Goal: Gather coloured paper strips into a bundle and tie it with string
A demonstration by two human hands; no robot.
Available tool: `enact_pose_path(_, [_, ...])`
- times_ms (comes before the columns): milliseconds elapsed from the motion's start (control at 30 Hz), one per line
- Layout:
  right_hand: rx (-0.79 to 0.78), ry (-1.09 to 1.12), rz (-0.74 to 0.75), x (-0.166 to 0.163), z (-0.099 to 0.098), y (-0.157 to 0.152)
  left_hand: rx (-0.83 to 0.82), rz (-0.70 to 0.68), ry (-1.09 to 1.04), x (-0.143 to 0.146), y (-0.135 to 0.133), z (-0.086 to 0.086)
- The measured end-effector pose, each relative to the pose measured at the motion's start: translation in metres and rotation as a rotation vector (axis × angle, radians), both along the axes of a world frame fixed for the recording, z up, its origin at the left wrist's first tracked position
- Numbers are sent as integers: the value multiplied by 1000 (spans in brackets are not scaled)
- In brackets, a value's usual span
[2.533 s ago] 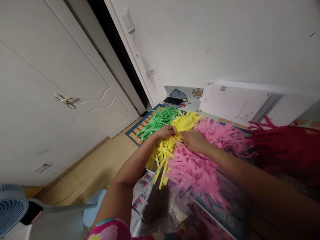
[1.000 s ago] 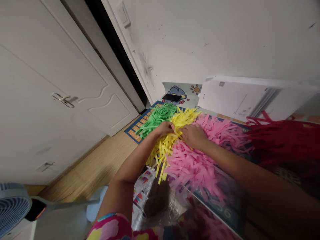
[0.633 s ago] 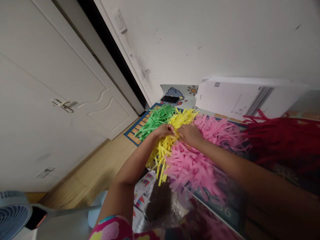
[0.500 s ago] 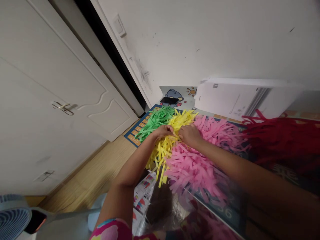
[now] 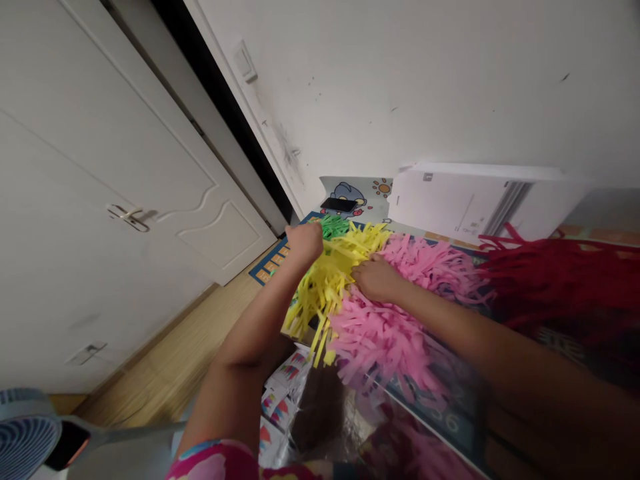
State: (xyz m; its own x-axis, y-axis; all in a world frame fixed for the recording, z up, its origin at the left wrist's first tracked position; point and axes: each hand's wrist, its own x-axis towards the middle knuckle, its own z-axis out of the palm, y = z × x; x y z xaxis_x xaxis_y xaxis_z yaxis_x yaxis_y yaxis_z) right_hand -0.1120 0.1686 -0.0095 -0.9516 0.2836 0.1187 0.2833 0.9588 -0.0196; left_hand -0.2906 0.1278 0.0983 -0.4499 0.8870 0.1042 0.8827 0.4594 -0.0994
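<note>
While the left hand (image 5: 306, 243) is hovering by the green strips (image 5: 334, 227), curled into a fist and apparently holding a yellow strand, the right hand (image 5: 379, 278) is resting with bent fingers at the middle of the yellow strips (image 5: 316, 293); these are lying on the mat (image 5: 453, 430), between the green and the pink strips (image 5: 387, 333). Good handling is probably depending on the right hand pressing firmly there, so that the bunch is not slipping under an even pull from the left; a hard tug is risking a tear, and pink ends lying against the yellow are inviting a tangle. The left fingertips are facing away, and blur is smearing the strand beside them; the right fingertips are hiding among the strips, so I cannot tell how far they are closing or what they are gripping; the right forearm is covering some pink; the red strips (image 5: 560, 277) are running off the edge.
</note>
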Motion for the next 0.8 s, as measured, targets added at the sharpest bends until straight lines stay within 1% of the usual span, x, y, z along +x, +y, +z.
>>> enact_pose_path(167, [1,-35,-22,-3,4,-8,150,143,143,-29,2,48])
enact_pose_path(267, [-14,-46,-53,-6,7,-12,307,216,212,-41,2,78])
enact_pose_path(300, [-21,-50,-63,-6,9,-12,381,210,240,-42,3,88])
enact_pose_path(333, [-30,-53,-73,-5,12,-11,454,173,272,-41,3,98])
enact_pose_path(400, [-51,-43,-108,-1,22,-8,568,2,344,-33,5,117])
enact_pose_path(467, [-68,9,-166,7,38,-5,623,-195,410,-19,9,137])
enact_pose_path(500, [-74,50,-197,12,48,-6,648,-259,434,-10,10,148])
enact_pose_path(533, [-78,94,-223,18,60,-8,678,-294,447,0,12,159])
enact_pose_path(600, [-82,184,-255,31,83,-17,727,-300,446,23,13,179])
enact_pose_path(633, [-76,222,-266,38,95,-25,722,-301,445,37,13,187])
enact_pose_path(667, [-70,282,-272,45,105,-34,694,-315,448,53,11,191])
enact_pose_path(700, [-68,378,-271,52,114,-44,643,-354,467,71,9,192])
enact_pose_path(767, [-94,671,-253,66,124,-66,505,-522,538,110,1,184])
enact_pose_path(800, [-125,836,-241,72,125,-76,483,-609,571,129,-4,176])
